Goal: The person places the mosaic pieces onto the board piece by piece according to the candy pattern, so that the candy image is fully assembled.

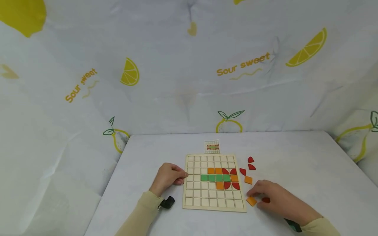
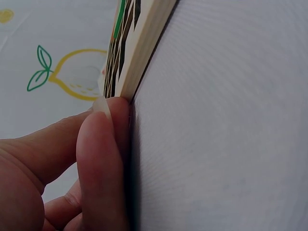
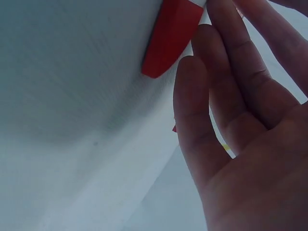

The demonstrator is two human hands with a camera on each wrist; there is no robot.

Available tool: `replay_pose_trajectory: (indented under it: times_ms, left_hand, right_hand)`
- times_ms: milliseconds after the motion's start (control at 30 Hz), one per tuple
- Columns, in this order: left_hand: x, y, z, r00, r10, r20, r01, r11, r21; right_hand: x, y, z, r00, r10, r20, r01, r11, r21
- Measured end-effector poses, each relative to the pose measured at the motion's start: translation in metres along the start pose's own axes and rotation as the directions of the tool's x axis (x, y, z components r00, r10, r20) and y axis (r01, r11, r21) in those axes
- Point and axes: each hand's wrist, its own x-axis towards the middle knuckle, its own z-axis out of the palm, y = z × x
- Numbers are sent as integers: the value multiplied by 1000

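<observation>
A wooden grid board (image 1: 214, 182) is laid flat on the white worktop (image 1: 295, 157), with orange, green and red tiles seated in its middle rows. The board's left edge is touched by the left hand (image 1: 169, 177), whose fingers are curled, the fingertips (image 2: 103, 144) being pressed against the board's pale side, as is seen close up in the left wrist view; nothing is enclosed by that hand. Just off the board's lower right corner the right hand (image 1: 273, 198) is rested on the worktop with its fingers nearly straight and relaxed. An orange square tile (image 1: 251, 201) is touched by its fingertips, and a red tile (image 3: 171, 36) is lain just beside the fingers, partly covered in the head view; neither is seen to be gripped. Further loose pieces are set to the right of the board: another orange square (image 1: 248, 180) and three red quarter-round pieces (image 1: 251, 164) near its upper right side. A small pattern card (image 1: 212, 147) is placed just beyond the board's far edge. The worktop is backed by a lemon-printed cloth (image 1: 189, 72).
</observation>
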Motion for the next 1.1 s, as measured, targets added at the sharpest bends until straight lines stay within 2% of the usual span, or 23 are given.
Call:
replay_pose_trajectory:
  times_ms: [233, 533, 667, 767, 900, 1100]
  left_hand:
    - [-2, 1, 1, 1000, -4, 2, 4, 1000, -9]
    - [-2, 5, 0, 1000, 3, 7, -3, 1000, 0]
    - [-2, 5, -1, 1000, 1, 6, -1, 1000, 3]
    - [-1, 5, -2, 1000, 1, 6, -1, 1000, 0]
    - [-1, 5, -1, 1000, -7, 6, 7, 1000, -7]
    - [-3, 5, -1, 1000, -9, 1, 9, 1000, -2]
  right_hand:
    - [3, 4, 3, 1000, -15, -6, 15, 999, -36]
    - [6, 8, -1, 1000, -23, -16, 23, 1000, -19]
    - [10, 7, -4, 999, -3, -33, 2, 1000, -26]
    - [14, 4, -7, 999, 16, -40, -15, 1000, 9]
    - [21, -3, -11, 998, 0, -60, 3, 999, 50]
    - [45, -18, -7, 993, -29, -118, 34, 999, 40]
